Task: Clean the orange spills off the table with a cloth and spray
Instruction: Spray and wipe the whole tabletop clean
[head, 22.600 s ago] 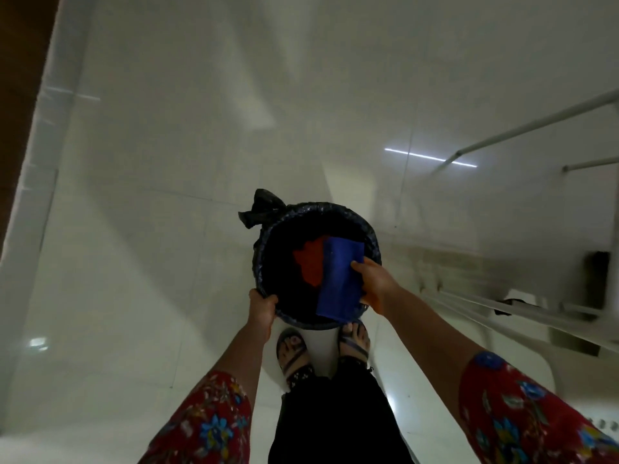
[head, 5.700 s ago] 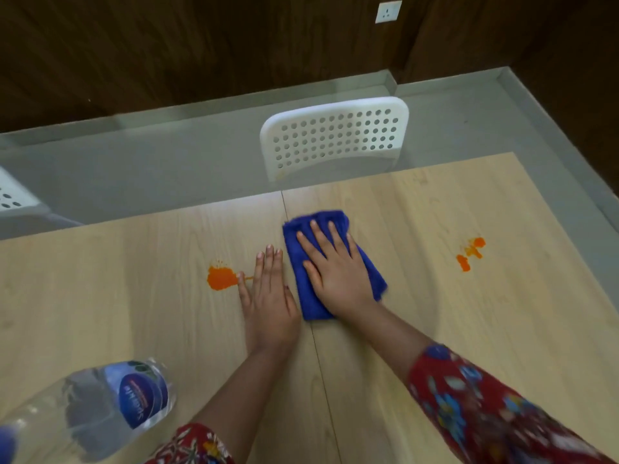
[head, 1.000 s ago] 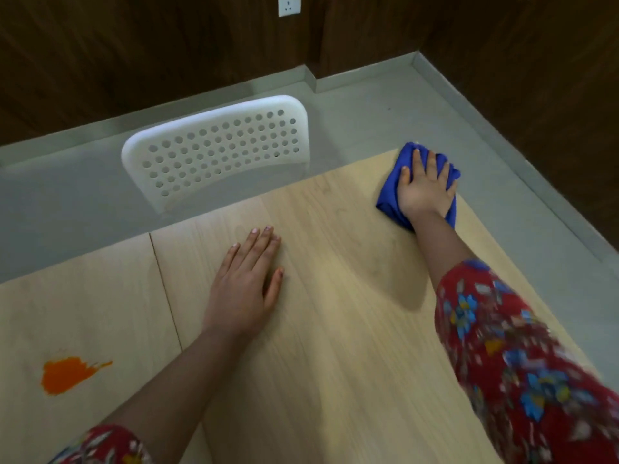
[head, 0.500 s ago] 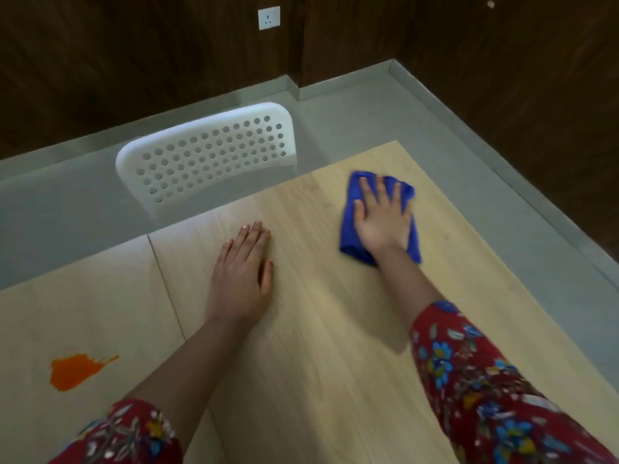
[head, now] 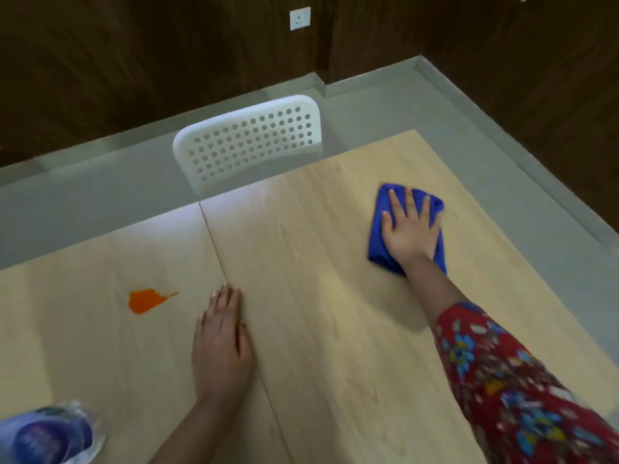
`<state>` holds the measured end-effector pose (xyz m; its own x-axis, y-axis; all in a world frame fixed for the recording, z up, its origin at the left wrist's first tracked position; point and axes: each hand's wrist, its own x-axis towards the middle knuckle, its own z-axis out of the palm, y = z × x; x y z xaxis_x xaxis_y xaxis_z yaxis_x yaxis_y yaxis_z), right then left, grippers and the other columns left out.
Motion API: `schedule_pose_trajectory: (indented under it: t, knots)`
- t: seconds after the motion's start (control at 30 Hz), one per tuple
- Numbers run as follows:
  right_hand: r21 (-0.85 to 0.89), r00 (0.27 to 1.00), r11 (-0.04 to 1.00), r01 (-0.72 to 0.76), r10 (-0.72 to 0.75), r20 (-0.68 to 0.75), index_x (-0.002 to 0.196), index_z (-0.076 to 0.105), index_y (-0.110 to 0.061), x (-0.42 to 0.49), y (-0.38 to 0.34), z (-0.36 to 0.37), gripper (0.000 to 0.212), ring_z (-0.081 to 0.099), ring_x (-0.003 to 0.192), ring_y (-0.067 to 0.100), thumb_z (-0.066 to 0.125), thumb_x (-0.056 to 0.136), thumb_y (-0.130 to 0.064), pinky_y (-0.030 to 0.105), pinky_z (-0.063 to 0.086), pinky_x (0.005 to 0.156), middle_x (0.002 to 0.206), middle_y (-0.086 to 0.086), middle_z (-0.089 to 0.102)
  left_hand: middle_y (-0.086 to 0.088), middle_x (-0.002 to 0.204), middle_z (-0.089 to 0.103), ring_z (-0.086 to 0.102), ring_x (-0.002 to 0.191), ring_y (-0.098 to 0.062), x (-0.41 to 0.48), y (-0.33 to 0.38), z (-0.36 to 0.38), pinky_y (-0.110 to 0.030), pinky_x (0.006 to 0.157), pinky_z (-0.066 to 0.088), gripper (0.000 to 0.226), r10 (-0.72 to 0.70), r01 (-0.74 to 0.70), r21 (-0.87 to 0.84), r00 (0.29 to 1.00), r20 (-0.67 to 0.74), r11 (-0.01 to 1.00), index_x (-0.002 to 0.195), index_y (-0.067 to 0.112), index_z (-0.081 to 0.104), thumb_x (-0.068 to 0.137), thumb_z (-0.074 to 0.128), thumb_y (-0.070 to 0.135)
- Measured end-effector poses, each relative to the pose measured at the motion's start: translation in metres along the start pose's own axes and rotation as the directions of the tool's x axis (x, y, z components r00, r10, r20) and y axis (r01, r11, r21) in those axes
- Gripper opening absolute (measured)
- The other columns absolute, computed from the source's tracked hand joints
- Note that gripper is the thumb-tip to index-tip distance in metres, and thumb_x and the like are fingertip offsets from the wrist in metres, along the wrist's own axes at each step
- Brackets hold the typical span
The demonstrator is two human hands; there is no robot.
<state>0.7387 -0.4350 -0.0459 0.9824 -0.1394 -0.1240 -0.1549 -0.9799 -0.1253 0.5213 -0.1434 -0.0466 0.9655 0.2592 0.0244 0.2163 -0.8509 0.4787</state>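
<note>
**Right hand flat on the blue cloth; one orange spill lies far to its left**

The right hand (head: 410, 234) presses palm-down on a folded blue cloth (head: 376, 241) near the far right part of the light wooden surface (head: 335, 346). Its fingers (head: 409, 202) are straight and spread wide across the cloth. They hold nothing. The cloth shows around the hand at the left, at the far edge and at the right.

The left hand (head: 222, 349) lies flat on the surface closer to the person, well apart from the cloth. Its fingers (head: 225, 301) are straight and close together, and they also hold nothing. This hand rests over the seam (head: 209, 222) where two panels of the surface meet.

An orange spill (head: 145, 300) sits on the left panel, near the left hand's fingertips but not touching them, with a thin streak pointing right. It is well apart from the cloth.

A clear plastic bottle (head: 47, 437) with a blue label shows at the lower left corner. It is blurred and cut off by the frame, so its top cannot be seen.

A red floral sleeve (head: 519, 396) covers the right forearm. Beyond the far edge of the surface stands a white chair backrest (head: 249, 145) with round holes, on a grey floor (head: 83, 202). Behind it is a dark wooden wall (head: 134, 61) with a white socket (head: 300, 18).
</note>
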Motion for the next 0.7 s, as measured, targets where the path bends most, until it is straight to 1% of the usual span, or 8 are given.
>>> schedule_pose_trajectory:
  t: [0.13, 0.27, 0.33, 0.4, 0.47, 0.5, 0.6, 0.7]
  knots:
    - [-0.001, 0.914, 0.915, 0.404, -0.404, 0.032, 0.151, 0.021, -0.037, -0.047, -0.097, 0.019, 0.056, 0.010, 0.148, 0.030, 0.022, 0.096, -0.050, 0.055, 0.014, 0.115, 0.161, -0.007, 0.013, -0.004, 0.155, 0.033, 0.025, 0.144, -0.015, 0.002, -0.002, 0.003, -0.036, 0.119, 0.017, 0.060, -0.007, 0.007, -0.009, 1.000, 0.010, 1.000, 0.150, 0.012, 0.031, 0.090, 0.034, 0.019]
    - [0.038, 0.597, 0.601, 0.798, -0.798, 0.085, 0.150, 0.022, -0.040, -0.191, -0.085, 0.034, 0.054, 0.009, 0.149, 0.027, 0.031, 0.098, -0.050, 0.053, 0.008, 0.118, 0.161, -0.008, 0.016, -0.006, 0.153, 0.036, 0.030, 0.143, -0.018, 0.001, -0.003, 0.005, -0.032, 0.118, 0.016, 0.059, -0.014, 0.014, -0.009, 1.000, 0.014, 1.000, 0.149, 0.009, 0.033, 0.091, 0.030, 0.020]
    - [0.038, 0.512, 0.519, 0.854, -0.851, 0.117, 0.150, 0.020, -0.043, -0.204, -0.037, 0.030, 0.054, 0.007, 0.150, 0.023, 0.033, 0.098, -0.052, 0.052, 0.009, 0.118, 0.161, -0.012, 0.013, -0.004, 0.154, 0.035, 0.028, 0.143, -0.016, 0.003, -0.003, 0.003, -0.033, 0.119, 0.017, 0.058, -0.011, 0.011, -0.031, 1.000, 0.004, 0.999, 0.149, 0.010, 0.032, 0.092, 0.029, 0.021]
    - [-0.054, 0.654, 0.651, 0.757, -0.753, 0.073, 0.149, 0.023, -0.043, -0.171, 0.001, 0.028, 0.053, 0.013, 0.149, 0.025, 0.032, 0.097, -0.052, 0.056, 0.023, 0.113, 0.160, -0.010, 0.019, -0.002, 0.155, 0.033, 0.025, 0.144, -0.013, 0.002, -0.002, 0.002, -0.034, 0.120, 0.017, 0.058, -0.016, 0.017, -0.059, 1.000, 0.010, 0.998, 0.150, 0.012, 0.030, 0.093, 0.029, 0.020]
    - [-0.079, 0.884, 0.880, 0.468, -0.468, 0.017, 0.149, 0.023, -0.040, -0.125, 0.005, 0.021, 0.055, 0.016, 0.148, 0.027, 0.026, 0.095, -0.052, 0.058, 0.026, 0.110, 0.159, -0.007, 0.022, -0.001, 0.155, 0.032, 0.023, 0.145, -0.012, 0.001, -0.001, 0.001, -0.033, 0.120, 0.014, 0.058, -0.013, 0.013, -0.058, 1.000, 0.009, 0.998, 0.151, 0.012, 0.029, 0.094, 0.029, 0.019]
    - [-0.058, 0.939, 0.938, 0.342, -0.343, -0.010, 0.150, 0.024, -0.038, -0.110, -0.009, 0.017, 0.057, 0.016, 0.148, 0.028, 0.023, 0.095, -0.052, 0.059, 0.022, 0.112, 0.160, -0.005, 0.022, -0.001, 0.156, 0.032, 0.022, 0.145, -0.012, 0.002, 0.000, 0.001, -0.032, 0.120, 0.013, 0.057, -0.009, 0.010, -0.062, 1.000, 0.010, 0.998, 0.151, 0.012, 0.028, 0.094, 0.029, 0.020]
    - [-0.008, 0.928, 0.928, 0.373, -0.373, -0.003, 0.151, 0.024, -0.034, -0.134, -0.081, 0.030, 0.060, 0.013, 0.148, 0.032, 0.023, 0.093, -0.050, 0.059, 0.014, 0.115, 0.161, -0.003, 0.018, -0.002, 0.156, 0.031, 0.022, 0.145, -0.012, 0.003, 0.000, 0.000, -0.032, 0.120, 0.013, 0.055, -0.007, 0.009, -0.092, 1.000, 0.022, 0.996, 0.151, 0.013, 0.028, 0.097, 0.026, 0.025]
    - [0.044, 0.760, 0.762, 0.646, -0.647, 0.061, 0.152, 0.020, -0.036, -0.224, -0.103, 0.043, 0.057, 0.004, 0.150, 0.025, 0.029, 0.097, -0.050, 0.054, 0.008, 0.118, 0.162, -0.008, 0.011, -0.005, 0.154, 0.034, 0.027, 0.144, -0.017, 0.002, 0.001, -0.002, -0.034, 0.119, 0.017, 0.057, 0.006, -0.005, -0.096, 1.000, 0.009, 0.995, 0.149, 0.010, 0.032, 0.097, 0.021, 0.030]
